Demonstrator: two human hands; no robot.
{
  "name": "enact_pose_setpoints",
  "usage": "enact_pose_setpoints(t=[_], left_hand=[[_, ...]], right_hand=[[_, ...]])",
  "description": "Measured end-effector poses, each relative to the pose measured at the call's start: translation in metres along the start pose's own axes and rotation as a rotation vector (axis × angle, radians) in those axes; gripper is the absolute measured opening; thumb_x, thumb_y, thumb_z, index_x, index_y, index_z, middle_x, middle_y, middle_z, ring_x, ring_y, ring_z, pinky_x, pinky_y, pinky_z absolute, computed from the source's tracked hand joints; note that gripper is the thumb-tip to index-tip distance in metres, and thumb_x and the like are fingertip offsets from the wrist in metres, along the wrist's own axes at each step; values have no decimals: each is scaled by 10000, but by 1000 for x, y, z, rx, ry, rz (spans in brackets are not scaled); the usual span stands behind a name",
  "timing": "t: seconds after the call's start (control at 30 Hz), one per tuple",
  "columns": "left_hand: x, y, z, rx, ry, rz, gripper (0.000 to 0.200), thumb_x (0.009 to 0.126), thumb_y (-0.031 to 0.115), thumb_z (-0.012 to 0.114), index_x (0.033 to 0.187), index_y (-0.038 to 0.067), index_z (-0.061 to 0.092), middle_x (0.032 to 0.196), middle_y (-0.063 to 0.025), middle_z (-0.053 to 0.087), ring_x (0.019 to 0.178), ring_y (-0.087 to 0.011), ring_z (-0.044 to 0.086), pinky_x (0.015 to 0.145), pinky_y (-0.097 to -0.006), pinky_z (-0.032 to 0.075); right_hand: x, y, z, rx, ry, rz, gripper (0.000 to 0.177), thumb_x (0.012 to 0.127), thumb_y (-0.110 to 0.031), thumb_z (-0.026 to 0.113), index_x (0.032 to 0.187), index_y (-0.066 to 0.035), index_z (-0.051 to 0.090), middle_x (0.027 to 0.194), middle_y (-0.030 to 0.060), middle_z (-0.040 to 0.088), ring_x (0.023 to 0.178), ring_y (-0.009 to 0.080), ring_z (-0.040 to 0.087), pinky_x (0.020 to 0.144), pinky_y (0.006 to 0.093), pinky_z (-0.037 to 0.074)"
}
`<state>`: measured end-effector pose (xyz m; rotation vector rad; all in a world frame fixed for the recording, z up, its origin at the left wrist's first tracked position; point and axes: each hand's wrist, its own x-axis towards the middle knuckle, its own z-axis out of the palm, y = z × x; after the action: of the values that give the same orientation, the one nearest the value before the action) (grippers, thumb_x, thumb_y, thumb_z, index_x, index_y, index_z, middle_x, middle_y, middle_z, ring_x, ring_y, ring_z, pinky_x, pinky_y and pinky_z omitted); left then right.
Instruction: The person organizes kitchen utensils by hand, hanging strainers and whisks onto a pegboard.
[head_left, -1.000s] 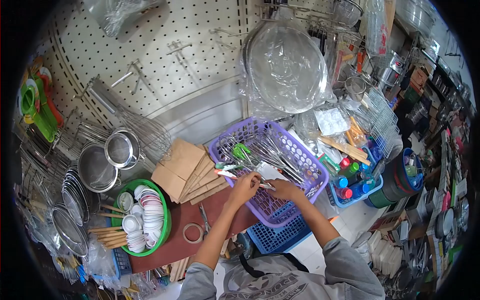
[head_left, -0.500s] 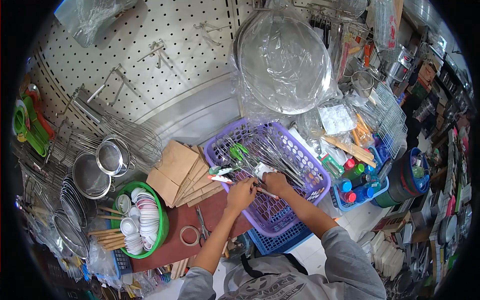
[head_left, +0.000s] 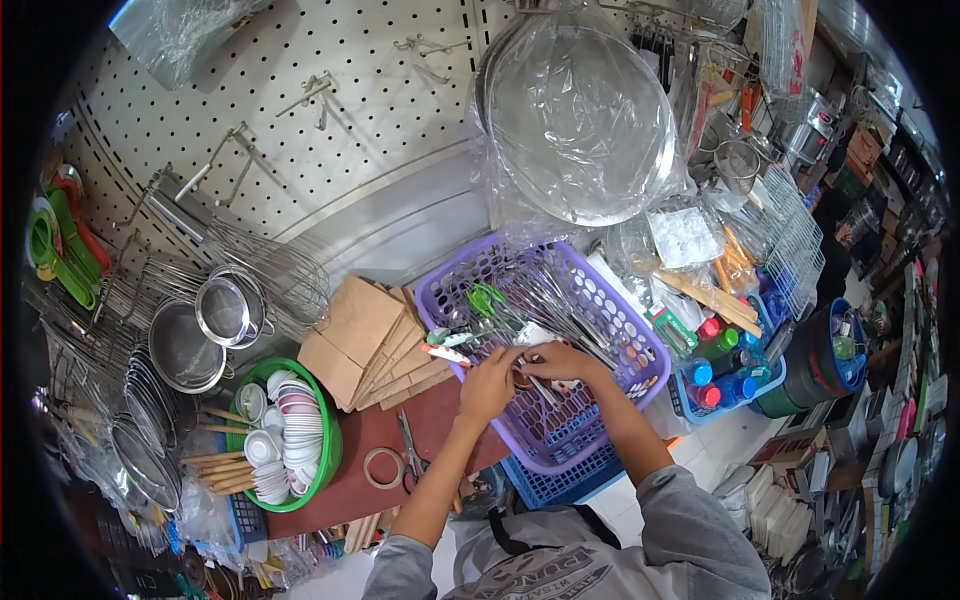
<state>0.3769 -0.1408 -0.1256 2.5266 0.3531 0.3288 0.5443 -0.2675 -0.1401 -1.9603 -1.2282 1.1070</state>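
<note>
Both hands are close together over the near half of a purple plastic basket (head_left: 655, 385). My left hand (head_left: 488, 385) has its fingers bent and pressed together at the basket's left side, beside white and orange-red handles (head_left: 446, 354). My right hand (head_left: 557, 362) is closed too, its fingertips almost meeting the left ones. Slim shiny metal pieces (head_left: 543, 392) show just below the fingers; I cannot tell what exactly is gripped. Behind the hands lie many thin metal utensils (head_left: 560, 290), a bright green-handled item (head_left: 485, 298) and a white tag or paper (head_left: 537, 334).
Left of the basket are flat brown cardboard pieces (head_left: 350, 330), a tape roll (head_left: 383, 468), scissors (head_left: 411, 450) and a green tub (head_left: 335, 440) of white spoons. A blue basket (head_left: 560, 485) sits underneath. Bottles (head_left: 735, 388) stand at right; strainers (head_left: 188, 345) hang at left.
My right hand has turned and shifted slightly, uncovering metal pieces beneath the fingers. The white tag shows less covered behind it. The whole view has shifted a little.
</note>
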Motion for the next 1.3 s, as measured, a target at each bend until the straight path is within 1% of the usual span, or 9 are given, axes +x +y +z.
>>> enact_pose_setpoints(t=[0.27,0.33,0.6,0.8,0.97,1.03,1.07,1.2,1.3], left_hand=[[-4,10,-10,-225,126,9,363,877,13,658,1224,118,675,978,-123,581,822,-318,664,740,-415,545],[-5,8,-7,-314,201,20,402,845,-79,654,1214,77,685,956,-125,576,802,-264,643,739,-372,532],[-15,8,-11,-313,363,127,426,866,-88,633,1267,56,649,1006,-131,559,894,-289,645,814,-385,526],[-23,11,-20,-367,414,133,409,887,-49,655,1286,38,639,1042,-135,603,915,-300,696,790,-390,534],[-20,33,-66,-320,521,226,249,893,79,754,1104,-43,701,985,-142,648,873,-297,686,773,-379,525],[-20,52,-92,-316,579,230,185,911,102,749,1025,-41,721,975,-145,673,840,-304,671,766,-374,515],[-21,57,-106,-269,613,319,180,961,140,732,1022,-29,719,926,-111,702,774,-215,658,733,-319,506],[-33,61,-126,-695,551,-55,179,993,157,723,1009,-19,694,898,-61,730,781,-85,646,708,-243,512],[-38,48,-141,-862,641,6,184,1016,180,701,989,-1,683,851,-22,700,762,-59,619,681,-228,490]], right_hand=[[-6,-1,-12,353,-194,-150,306,1021,-351,619,1020,-66,731,813,1,703,751,78,651,656,277,487],[-4,1,-11,389,-154,-211,293,1019,-341,632,1016,-66,735,832,1,703,759,76,655,661,272,482],[-4,-4,-8,659,-81,-462,141,975,-146,702,1074,-46,707,933,16,711,881,103,677,795,287,539],[-39,-60,-11,373,273,-517,299,894,-239,807,1134,-90,712,1087,24,704,1041,118,635,842,284,510],[-64,-120,-5,178,517,-677,460,841,-255,845,1245,-101,687,1266,69,636,1117,192,621,875,314,515],[-72,-143,-4,172,528,-665,513,852,-264,837,1297,-83,659,1248,98,652,1134,230,635,922,359,521],[-79,-156,-4,174,523,-646,526,855,-269,834,1309,-77,652,1250,104,655,1144,237,638,935,371,521],[-72,-166,5,168,414,-654,693,876,-314,819,1459,-66,538,1349,134,641,1208,265,638,1020,405,504],[-55,-165,23,252,251,-628,729,924,-348,769,1523,-64,467,1432,154,594,1300,289,588,1083,415,462]])
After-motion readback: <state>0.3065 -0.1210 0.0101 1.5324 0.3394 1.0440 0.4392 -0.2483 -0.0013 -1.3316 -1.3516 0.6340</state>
